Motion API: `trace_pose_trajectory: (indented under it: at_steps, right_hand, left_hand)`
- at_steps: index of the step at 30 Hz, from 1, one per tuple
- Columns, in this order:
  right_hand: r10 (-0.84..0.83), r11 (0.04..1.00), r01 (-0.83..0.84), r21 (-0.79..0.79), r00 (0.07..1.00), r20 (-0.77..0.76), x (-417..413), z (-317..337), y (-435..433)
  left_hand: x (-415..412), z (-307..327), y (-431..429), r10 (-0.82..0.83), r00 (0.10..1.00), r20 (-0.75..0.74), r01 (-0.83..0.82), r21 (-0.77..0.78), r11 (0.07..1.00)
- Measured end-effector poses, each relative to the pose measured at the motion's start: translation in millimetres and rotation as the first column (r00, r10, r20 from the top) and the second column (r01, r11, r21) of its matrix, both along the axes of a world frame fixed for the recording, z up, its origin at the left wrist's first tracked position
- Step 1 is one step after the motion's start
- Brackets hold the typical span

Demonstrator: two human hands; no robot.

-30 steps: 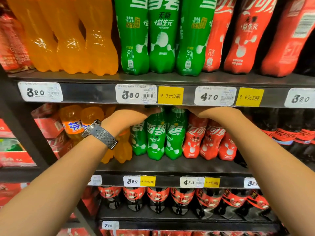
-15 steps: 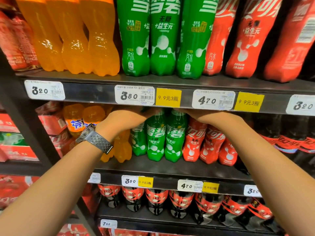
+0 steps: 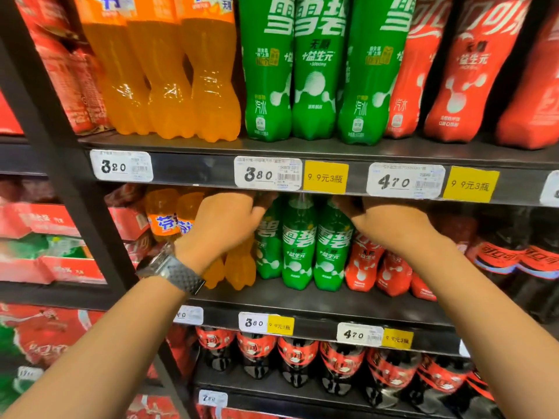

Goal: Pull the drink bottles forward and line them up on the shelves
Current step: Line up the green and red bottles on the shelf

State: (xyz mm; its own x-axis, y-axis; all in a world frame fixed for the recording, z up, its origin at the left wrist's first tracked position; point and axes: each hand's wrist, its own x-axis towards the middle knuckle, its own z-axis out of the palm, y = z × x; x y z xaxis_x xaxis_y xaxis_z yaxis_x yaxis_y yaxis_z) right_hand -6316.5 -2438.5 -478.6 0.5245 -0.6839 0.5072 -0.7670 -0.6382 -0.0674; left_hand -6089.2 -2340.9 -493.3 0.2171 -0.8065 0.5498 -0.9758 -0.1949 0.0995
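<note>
The green bottles [image 3: 299, 240] on the middle shelf now stand farther forward, nearer the shelf edge. The left hand [image 3: 220, 225] and right hand [image 3: 390, 225] have drawn back from under the upper shelf and are more exposed.

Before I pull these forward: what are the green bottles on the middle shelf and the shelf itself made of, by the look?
Green bottles: apparently thin plastic with a glossy printed sleeve, moulded lobed feet, soft highlights. Middle shelf: likely dark painted metal, matte, thin flat deck; its front rail looks like plastic.
</note>
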Motion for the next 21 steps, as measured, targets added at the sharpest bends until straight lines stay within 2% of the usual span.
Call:
trace_pose_trajectory:
  at_steps: [3, 5, 7, 9, 11, 13, 15, 17, 19, 21]
  right_hand:
    - [-0.031, 0.963, 0.049, -0.264, 0.997, 0.074, 9.8, -18.8, 22.1]
    - [0.058, 0.958, -0.031, -0.284, 0.995, 0.085, 28.5, -27.7, 42.7]
    - [0.164, 0.941, -0.132, -0.310, 0.983, 0.078, 54.3, -30.2, 55.6]
    - [0.231, 0.942, -0.198, -0.270, 0.968, 0.096, 80.7, -27.6, 65.3]
    - [0.242, 0.961, -0.213, -0.178, 0.957, 0.162, 106.3, -22.5, 70.6]
    - [0.143, 0.989, -0.146, 0.003, 0.973, 0.180, 128.8, -15.4, 67.9]
    - [0.043, 0.977, -0.051, 0.206, 0.998, 0.043, 150.3, -5.8, 60.8]
    - [0.030, 0.914, 0.030, 0.404, 0.990, -0.140, 165.8, 5.4, 60.3]
    - [0.009, 0.849, 0.097, 0.520, 0.980, -0.198, 171.1, 13.4, 59.4]
    - [-0.019, 0.779, 0.142, 0.611, 0.979, -0.203, 174.9, 18.5, 58.3]
  left_hand:
    - [30.5, -7.8, 36.4, 0.007, 0.991, 0.137, 0.026, -0.237, 0.971]
    - [56.2, -17.3, 54.6, -0.011, 0.994, 0.108, 0.041, -0.279, 0.959]
    - [77.0, -27.5, 66.6, -0.031, 1.000, -0.001, 0.029, -0.298, 0.954]
    - [92.2, -34.1, 73.8, -0.054, 0.995, -0.086, 0.025, -0.313, 0.950]
    - [97.9, -35.3, 75.8, -0.066, 0.993, -0.099, 0.032, -0.306, 0.952]
    - [99.7, -31.5, 73.1, -0.050, 0.994, -0.092, 0.019, -0.314, 0.949]
    - [101.2, -22.3, 69.3, -0.016, 0.993, -0.120, -0.024, -0.319, 0.947]
    - [102.0, -6.9, 63.8, 0.042, 0.989, -0.145, -0.081, -0.276, 0.958]
    - [101.0, 5.5, 56.6, 0.117, 0.984, -0.137, -0.128, -0.081, 0.988]
    - [100.7, 13.4, 49.3, 0.195, 0.974, -0.117, -0.171, 0.188, 0.967]
